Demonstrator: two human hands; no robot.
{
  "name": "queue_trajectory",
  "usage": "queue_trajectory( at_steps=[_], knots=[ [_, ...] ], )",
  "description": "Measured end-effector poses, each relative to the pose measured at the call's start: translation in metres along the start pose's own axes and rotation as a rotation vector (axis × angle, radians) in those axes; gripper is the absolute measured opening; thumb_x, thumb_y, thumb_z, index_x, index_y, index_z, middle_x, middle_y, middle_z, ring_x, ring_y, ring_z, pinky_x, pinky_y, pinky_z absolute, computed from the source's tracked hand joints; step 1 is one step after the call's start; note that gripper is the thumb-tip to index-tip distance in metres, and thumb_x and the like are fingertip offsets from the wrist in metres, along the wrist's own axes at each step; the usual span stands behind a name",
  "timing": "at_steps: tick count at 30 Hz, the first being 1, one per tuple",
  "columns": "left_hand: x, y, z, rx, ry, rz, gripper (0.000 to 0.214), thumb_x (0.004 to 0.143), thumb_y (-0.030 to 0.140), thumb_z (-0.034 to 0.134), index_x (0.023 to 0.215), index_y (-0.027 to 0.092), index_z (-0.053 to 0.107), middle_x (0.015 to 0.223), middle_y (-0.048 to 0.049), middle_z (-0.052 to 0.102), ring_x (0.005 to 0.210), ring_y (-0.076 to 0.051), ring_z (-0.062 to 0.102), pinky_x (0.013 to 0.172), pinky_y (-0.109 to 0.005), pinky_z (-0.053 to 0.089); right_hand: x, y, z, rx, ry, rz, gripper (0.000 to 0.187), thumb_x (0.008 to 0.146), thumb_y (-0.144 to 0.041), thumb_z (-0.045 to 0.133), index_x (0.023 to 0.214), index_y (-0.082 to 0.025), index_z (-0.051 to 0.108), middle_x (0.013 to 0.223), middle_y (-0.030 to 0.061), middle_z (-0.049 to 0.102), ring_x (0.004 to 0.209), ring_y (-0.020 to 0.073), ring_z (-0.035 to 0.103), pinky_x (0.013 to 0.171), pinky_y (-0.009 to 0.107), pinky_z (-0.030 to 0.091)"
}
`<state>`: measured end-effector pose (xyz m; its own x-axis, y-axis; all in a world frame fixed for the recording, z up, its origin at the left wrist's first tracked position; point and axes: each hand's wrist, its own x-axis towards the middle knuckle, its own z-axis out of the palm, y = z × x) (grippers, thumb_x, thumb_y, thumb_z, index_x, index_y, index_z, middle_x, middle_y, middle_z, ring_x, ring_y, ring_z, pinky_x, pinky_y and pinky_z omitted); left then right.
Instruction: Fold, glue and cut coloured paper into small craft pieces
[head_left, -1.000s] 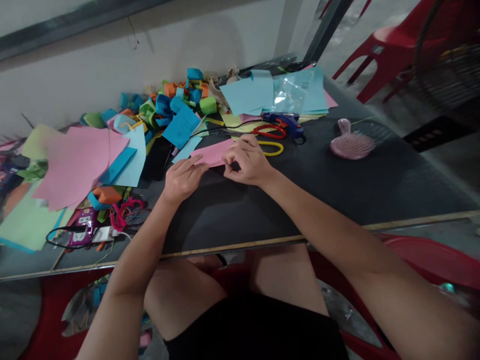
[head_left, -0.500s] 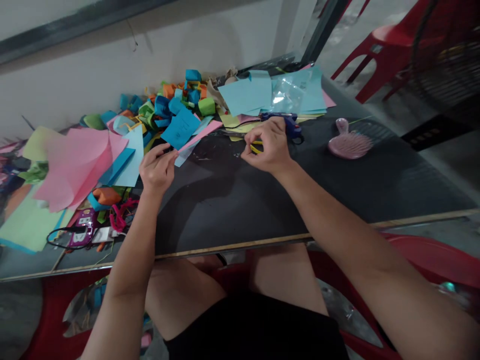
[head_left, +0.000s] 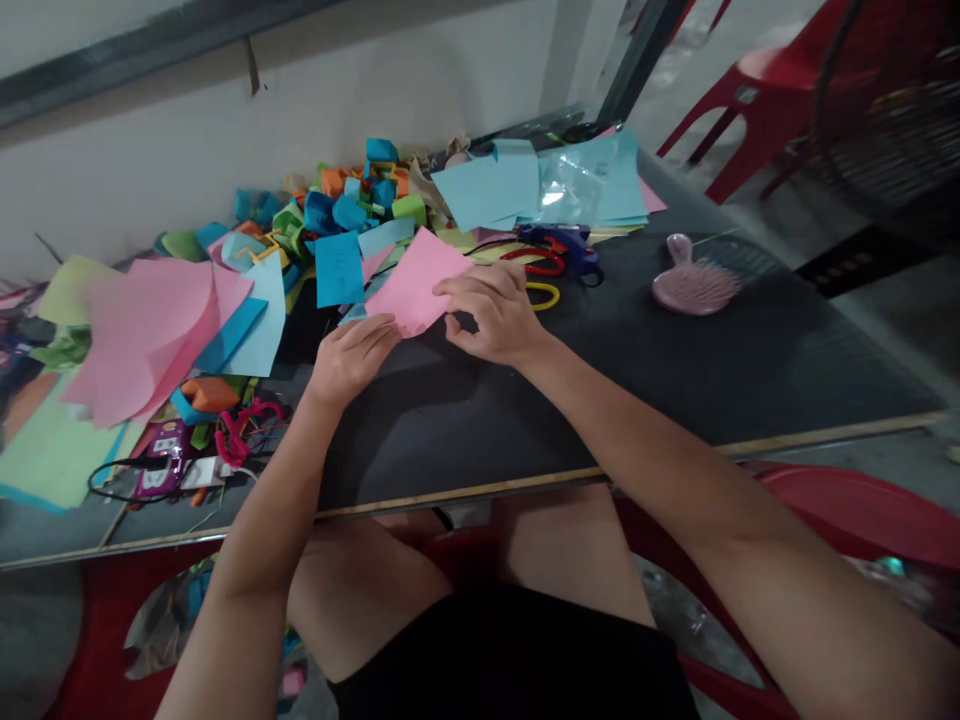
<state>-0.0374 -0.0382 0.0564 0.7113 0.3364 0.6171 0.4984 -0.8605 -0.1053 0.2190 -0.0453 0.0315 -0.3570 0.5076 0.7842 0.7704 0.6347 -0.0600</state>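
Note:
My left hand (head_left: 354,358) pinches the lower left corner of a pink sheet of paper (head_left: 420,280), held tilted above the dark table. On the sheet's right side lie the curled fingers of my right hand (head_left: 495,312), which cover that edge; my thumb shows lower down. Just left of the sheet are a blue paper piece (head_left: 339,270) and a light blue strip (head_left: 386,236). Behind my right hand, scissors with a red handle loop (head_left: 546,263) and a yellow handle loop (head_left: 543,294) lie partly hidden.
Folded colored paper pieces (head_left: 349,212) pile against the wall. Light blue sheets (head_left: 487,190) lie at the back right, near a dark blue tool (head_left: 576,250). A pink hairbrush (head_left: 694,285) rests at right. Larger pink sheets (head_left: 154,330) and a purple device (head_left: 165,455) are at left.
The pink sheet has come up off the small papers and turned its face toward me. My right hand has moved left onto it, uncovering the scissor handles. My left hand has shifted right.

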Motion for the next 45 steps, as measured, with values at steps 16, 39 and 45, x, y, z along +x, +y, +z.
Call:
queue_trajectory(
  at_steps=[16, 39, 45],
  knots=[
    [0.007, 0.027, 0.026, 0.164, 0.019, 0.017, 0.024, 0.098, 0.016, 0.048, 0.098, 0.019, 0.072, 0.089, -0.0059, 0.077, 0.092, -0.019, 0.070, 0.083, -0.035, 0.050, 0.004, -0.025, 0.009, 0.187, -0.008, -0.048, 0.014, 0.076, -0.012, 0.054, 0.077, -0.024, 0.048, 0.073, -0.0008, 0.062, 0.079, 0.0196, 0.059, 0.084, 0.040, 0.040],
    [0.001, 0.011, 0.014, 0.010, -0.041, -0.093, 0.023, 0.099, 0.026, 0.051, 0.103, 0.024, 0.074, 0.094, -0.0055, 0.079, 0.096, -0.018, 0.074, 0.086, -0.036, 0.054, 0.003, -0.018, 0.004, 0.216, 0.023, -0.002, 0.024, 0.068, -0.009, 0.056, 0.075, -0.025, 0.039, 0.070, -0.0043, 0.055, 0.074, 0.0177, 0.056, 0.088, 0.041, 0.038],
    [-0.001, 0.006, 0.012, -0.020, -0.053, -0.117, 0.022, 0.098, 0.028, 0.053, 0.102, 0.025, 0.074, 0.091, -0.0055, 0.079, 0.097, -0.020, 0.074, 0.087, -0.038, 0.055, 0.004, -0.018, 0.001, 0.225, -0.035, 0.067, 0.025, 0.065, -0.012, 0.056, 0.073, -0.025, 0.036, 0.070, -0.0041, 0.055, 0.075, 0.0183, 0.057, 0.091, 0.043, 0.040]
  ],
)
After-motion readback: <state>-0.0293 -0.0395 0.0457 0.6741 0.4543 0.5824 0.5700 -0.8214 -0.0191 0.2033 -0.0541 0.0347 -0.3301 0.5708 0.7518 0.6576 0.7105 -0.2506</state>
